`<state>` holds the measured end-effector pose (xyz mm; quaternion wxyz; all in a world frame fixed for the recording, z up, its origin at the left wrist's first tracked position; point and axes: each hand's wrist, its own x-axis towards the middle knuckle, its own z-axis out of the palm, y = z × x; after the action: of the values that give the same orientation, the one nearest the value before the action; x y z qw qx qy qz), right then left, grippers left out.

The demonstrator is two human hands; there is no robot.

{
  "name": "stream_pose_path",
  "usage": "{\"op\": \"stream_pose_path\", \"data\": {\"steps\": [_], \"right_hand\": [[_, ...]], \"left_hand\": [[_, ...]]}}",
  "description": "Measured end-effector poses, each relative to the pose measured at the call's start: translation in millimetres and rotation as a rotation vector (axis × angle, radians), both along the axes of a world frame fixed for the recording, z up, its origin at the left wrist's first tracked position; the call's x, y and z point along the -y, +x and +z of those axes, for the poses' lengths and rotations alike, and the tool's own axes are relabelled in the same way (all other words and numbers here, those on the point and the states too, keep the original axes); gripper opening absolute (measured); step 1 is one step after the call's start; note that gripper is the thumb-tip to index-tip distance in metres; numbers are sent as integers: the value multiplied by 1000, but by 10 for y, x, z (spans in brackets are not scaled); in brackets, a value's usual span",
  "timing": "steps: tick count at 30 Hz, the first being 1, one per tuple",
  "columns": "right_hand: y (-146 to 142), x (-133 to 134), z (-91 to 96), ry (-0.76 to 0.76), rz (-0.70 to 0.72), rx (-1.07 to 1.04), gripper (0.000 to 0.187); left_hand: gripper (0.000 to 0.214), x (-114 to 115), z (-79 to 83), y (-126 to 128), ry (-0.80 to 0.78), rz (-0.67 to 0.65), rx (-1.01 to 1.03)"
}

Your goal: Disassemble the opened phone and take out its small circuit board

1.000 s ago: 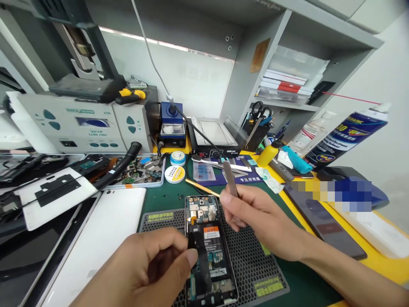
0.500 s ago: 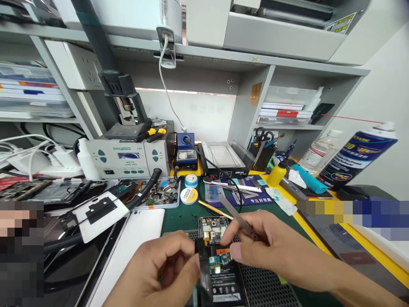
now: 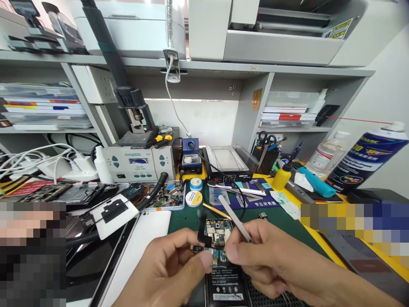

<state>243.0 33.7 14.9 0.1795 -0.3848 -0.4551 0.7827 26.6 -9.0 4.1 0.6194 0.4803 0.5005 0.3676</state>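
My left hand (image 3: pixel 175 264) is closed, its thumb and fingers pinching a small green circuit board (image 3: pixel 215 256) over the upper part of an opened phone. A black flexible strip (image 3: pixel 202 232) rises above the board, its top end blurred. My right hand (image 3: pixel 266 251) is closed around a flat metal pry tool (image 3: pixel 235 218) that points up and left; its thumb and fingertip meet at the small board's right end. Below lie the phone's black battery (image 3: pixel 225 281), with printed white text, and its main board (image 3: pixel 218 230). My fingers hide part of the small board.
A gold pen-like tool (image 3: pixel 215 209) lies behind the phone, near two round tins (image 3: pixel 194 198). A parts tray (image 3: pixel 166 196) and a white tablet-like panel (image 3: pixel 147 243) are at left. A yellow bottle (image 3: pixel 282 177) and spray can (image 3: pixel 367 160) stand at right. A pixelated co-worker's hand shows far left.
The small board has moved up from the battery's middle to its top edge. The black strip has shifted from beside the battery to above the board. The view has moved slightly.
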Motion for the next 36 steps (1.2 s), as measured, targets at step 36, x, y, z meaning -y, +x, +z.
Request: {"op": "stream_pose_path", "data": {"steps": [36], "right_hand": [[31, -84, -149, -454, -17, -230, 40]], "left_hand": [[56, -81, -92, 39, -40, 13, 26]]}}
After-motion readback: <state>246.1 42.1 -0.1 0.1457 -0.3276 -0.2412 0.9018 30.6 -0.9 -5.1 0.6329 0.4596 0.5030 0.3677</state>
